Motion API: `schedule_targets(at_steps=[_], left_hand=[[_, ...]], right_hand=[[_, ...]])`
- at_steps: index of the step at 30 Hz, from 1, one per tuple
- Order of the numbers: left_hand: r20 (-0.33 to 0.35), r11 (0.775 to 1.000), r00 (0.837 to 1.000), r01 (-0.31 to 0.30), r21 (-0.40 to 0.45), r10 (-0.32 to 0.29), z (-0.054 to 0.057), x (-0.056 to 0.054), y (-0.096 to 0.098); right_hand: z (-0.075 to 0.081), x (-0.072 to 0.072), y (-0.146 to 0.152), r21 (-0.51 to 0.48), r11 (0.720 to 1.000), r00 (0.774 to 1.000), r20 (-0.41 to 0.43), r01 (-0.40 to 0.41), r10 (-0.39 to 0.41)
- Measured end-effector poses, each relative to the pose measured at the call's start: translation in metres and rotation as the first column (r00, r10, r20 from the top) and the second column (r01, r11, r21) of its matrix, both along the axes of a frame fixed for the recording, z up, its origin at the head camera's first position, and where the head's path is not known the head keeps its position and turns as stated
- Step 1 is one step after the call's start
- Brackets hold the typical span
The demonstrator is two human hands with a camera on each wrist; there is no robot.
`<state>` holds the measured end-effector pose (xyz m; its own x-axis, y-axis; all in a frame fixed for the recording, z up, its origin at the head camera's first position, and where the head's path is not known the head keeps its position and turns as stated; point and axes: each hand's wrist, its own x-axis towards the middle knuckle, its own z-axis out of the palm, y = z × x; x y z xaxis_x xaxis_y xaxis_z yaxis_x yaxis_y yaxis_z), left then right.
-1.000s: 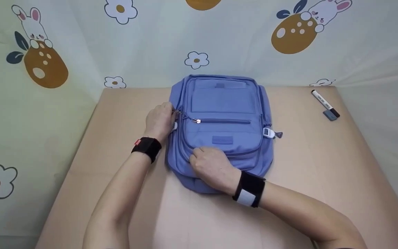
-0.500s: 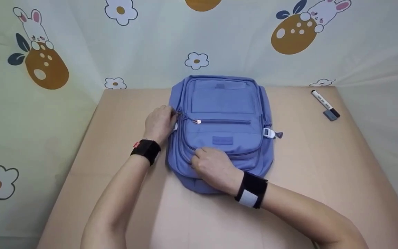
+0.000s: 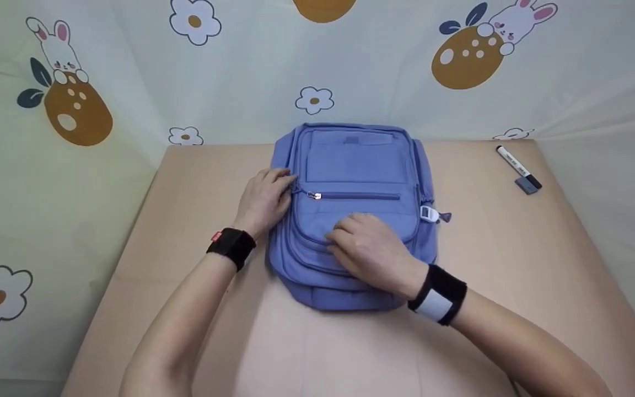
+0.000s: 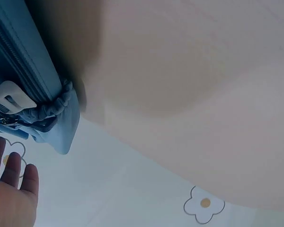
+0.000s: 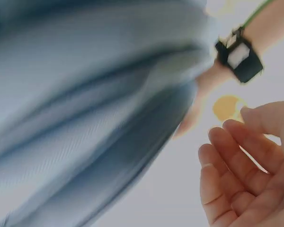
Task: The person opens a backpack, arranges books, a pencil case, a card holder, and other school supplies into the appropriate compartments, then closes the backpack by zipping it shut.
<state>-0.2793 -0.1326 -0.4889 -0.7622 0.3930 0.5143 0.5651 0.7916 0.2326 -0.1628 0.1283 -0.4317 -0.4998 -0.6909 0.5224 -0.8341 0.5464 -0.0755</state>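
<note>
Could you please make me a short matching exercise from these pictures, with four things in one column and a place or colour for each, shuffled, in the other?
Column 1
1. backpack
2. marker
3. left hand
4. right hand

Column 2 (head view)
A. over the lower front of the bag
B. mostly white, with a black end
C. at the bag's left side
D. blue

Right pairs: 1-D, 2-B, 3-C, 4-A

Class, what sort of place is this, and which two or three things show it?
Probably a makeshift recording booth: bunny-and-flower printed sheeting hangs along the left, far and right sides of a light-brown tabletop, a blue backpack lies on it, and black wristbands are being worn.
</note>
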Motion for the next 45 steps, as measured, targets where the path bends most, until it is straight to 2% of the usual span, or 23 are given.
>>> schedule_targets(at_steps=[4,10,17,20,25,31,37,42,45], left_hand=[[0.006,0.999,0.999,-0.037,0.020,0.037,-0.002,0.000,-0.003],[0.011,0.996,0.997,-0.081,0.049,0.080,-0.005,0.003,-0.005],[0.016,0.997,0.998,-0.069,0.046,0.068,-0.002,0.011,-0.004],[0.022,0.995,0.997,-0.075,0.060,0.074,0.001,0.014,-0.003],[0.039,0.992,0.996,-0.088,0.088,0.085,0.007,0.018,-0.001],[0.050,0.992,0.995,-0.091,0.087,0.087,0.010,0.023,-0.002],[0.087,0.995,0.993,-0.083,0.059,0.078,0.016,0.040,-0.004],[0.084,0.998,0.996,-0.045,0.049,0.040,0.018,0.060,-0.006],[0.083,0.998,0.996,-0.027,0.065,0.022,0.018,0.067,-0.006]], right_hand=[[0.004,-0.010,0.003,0.007,0.999,0.998,0.058,0.036,-0.037],[-0.005,-0.009,-0.018,0.067,0.997,0.995,0.089,0.032,-0.038],[-0.019,-0.006,-0.024,0.119,0.983,0.989,-0.052,0.143,-0.138],[-0.022,-0.007,-0.023,0.112,0.981,0.986,-0.074,0.156,-0.148],[-0.021,-0.008,-0.022,0.099,0.983,0.987,0.015,0.155,-0.157],[-0.021,-0.007,-0.024,0.074,0.982,0.977,0.113,0.173,-0.181],[-0.020,-0.007,-0.025,0.082,0.981,0.975,0.122,0.176,-0.185],[-0.019,-0.007,-0.025,0.074,0.982,0.976,0.119,0.173,-0.181],[-0.019,-0.008,-0.025,0.071,0.983,0.979,0.102,0.167,-0.174]])
